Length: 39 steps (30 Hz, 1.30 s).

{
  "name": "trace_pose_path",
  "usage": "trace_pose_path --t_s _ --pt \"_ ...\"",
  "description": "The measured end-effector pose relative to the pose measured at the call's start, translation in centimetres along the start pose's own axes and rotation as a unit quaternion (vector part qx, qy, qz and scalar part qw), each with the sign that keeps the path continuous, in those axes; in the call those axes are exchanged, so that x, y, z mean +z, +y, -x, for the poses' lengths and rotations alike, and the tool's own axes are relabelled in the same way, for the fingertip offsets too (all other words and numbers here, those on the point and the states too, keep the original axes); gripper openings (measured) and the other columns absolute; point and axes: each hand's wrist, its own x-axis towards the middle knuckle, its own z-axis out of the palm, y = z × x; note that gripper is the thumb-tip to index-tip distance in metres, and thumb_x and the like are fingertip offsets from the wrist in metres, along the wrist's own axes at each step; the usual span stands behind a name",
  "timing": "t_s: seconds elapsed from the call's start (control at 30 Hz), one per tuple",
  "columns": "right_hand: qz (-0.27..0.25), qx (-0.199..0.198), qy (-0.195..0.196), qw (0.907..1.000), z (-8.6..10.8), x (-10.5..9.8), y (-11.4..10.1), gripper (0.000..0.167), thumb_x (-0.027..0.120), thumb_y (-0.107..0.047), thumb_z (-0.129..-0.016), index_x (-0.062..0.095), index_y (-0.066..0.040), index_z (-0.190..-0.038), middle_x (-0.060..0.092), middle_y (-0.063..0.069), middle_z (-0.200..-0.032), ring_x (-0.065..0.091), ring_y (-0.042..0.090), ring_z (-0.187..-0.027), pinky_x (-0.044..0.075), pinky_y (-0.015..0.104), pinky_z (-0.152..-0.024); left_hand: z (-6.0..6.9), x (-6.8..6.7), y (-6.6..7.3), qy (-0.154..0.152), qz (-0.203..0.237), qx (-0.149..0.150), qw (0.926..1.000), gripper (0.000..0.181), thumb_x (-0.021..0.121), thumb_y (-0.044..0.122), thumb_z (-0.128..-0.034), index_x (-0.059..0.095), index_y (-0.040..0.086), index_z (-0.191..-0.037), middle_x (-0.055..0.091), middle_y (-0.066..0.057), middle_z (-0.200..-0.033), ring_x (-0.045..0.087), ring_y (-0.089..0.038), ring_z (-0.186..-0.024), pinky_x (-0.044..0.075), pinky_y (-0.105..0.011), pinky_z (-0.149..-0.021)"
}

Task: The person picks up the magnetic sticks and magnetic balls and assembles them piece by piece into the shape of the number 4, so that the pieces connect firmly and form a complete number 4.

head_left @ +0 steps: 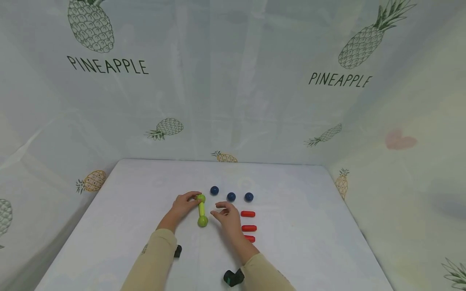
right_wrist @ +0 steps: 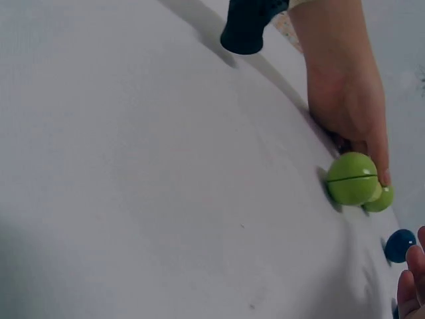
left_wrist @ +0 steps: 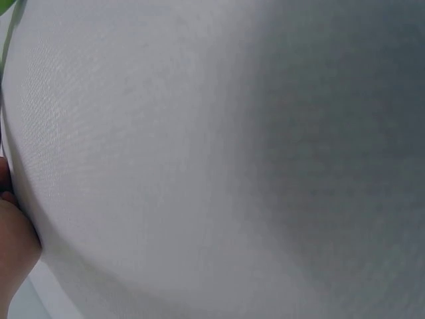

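"On the counter (head_left: 306, 242), where is the dumbbell (head_left: 202, 209)?"

"Nearer than the three blue balls (head_left: 231, 197) and left of the red sticks (head_left: 249, 228), its far end pinched by the left grip (head_left: 185, 205)."

"And the right grip (head_left: 227, 216)?"

"Spread, thumb and fingers apart, between dumbbell and sticks, fingertips near the middle ball."

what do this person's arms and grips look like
The left sleeve and right sleeve are plain-looking pale beige, the left with a small dark marking. The left grip and right grip wear no gloves. One black device shows by the left sleeve, another by the right.
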Motion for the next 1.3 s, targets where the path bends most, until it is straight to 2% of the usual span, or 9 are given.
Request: trace_pose_path --t_s 0.3,0.57,0.77,1.03,1.3 --pt "-0.001 -0.021 0.027 0.9994 -1.4 -2.1 -0.3 0.034 0.079 -0.016 -0.083 0.068 -0.001 -0.111 0.065 0.013 -0.104 0.056 0.018 -0.081 0.046 0.021 -0.06 0.1 -0.1 0.0 0.001 0.001 -0.001 1.0 0.037 0.069 0.031 -0.0914 0.066 0.016 -0.125 0.063 -0.002 -0.109 0.048 -0.033 -0.116 0.035 -0.056 -0.098" --pt "0.024 -0.024 0.064 0.9974 -2.6 -4.0 -0.1 0.03 0.08 -0.015 -0.081 0.07 -0.005 -0.108 0.065 0.012 -0.097 0.055 0.015 -0.08 0.044 0.022 -0.059 0.2 -0.2 0.2 0.002 0.005 -0.002 1.0 0.036 0.069 0.029 -0.0912 0.066 0.015 -0.125 0.064 -0.002 -0.109 0.047 -0.035 -0.118 0.035 -0.057 -0.099" --pt "0.035 -0.016 0.071 0.9967 -3.0 -5.6 0.2 0.029 0.078 -0.014 -0.083 0.07 -0.006 -0.109 0.064 0.012 -0.098 0.055 0.017 -0.077 0.045 0.024 -0.058 -0.1 0.0 -0.1 -0.001 -0.004 -0.01 0.9999 0.038 0.068 0.033 -0.0913 0.065 0.018 -0.126 0.063 0.0 -0.11 0.047 -0.032 -0.117 0.036 -0.055 -0.097" --pt "0.074 -0.015 0.101 0.992 -3.3 -7.0 1.0 0.029 0.078 -0.014 -0.083 0.069 -0.006 -0.11 0.064 0.006 -0.099 0.056 0.019 -0.089 0.049 0.029 -0.069 -0.2 0.1 -0.3 0.005 -0.017 0.022 0.9996 0.035 0.067 0.03 -0.0925 0.066 0.015 -0.124 0.064 -0.001 -0.108 0.049 -0.03 -0.11 0.036 -0.053 -0.093" --pt "0.072 -0.011 0.133 0.9885 -3.4 -7.7 1.7 0.025 0.077 -0.012 -0.083 0.069 -0.006 -0.106 0.064 0.008 -0.102 0.057 0.024 -0.095 0.048 0.035 -0.077 -0.1 0.0 -0.3 0.005 -0.013 0.026 0.9996 0.035 0.068 0.028 -0.0917 0.066 0.015 -0.124 0.065 0.0 -0.106 0.049 -0.028 -0.106 0.037 -0.05 -0.091"
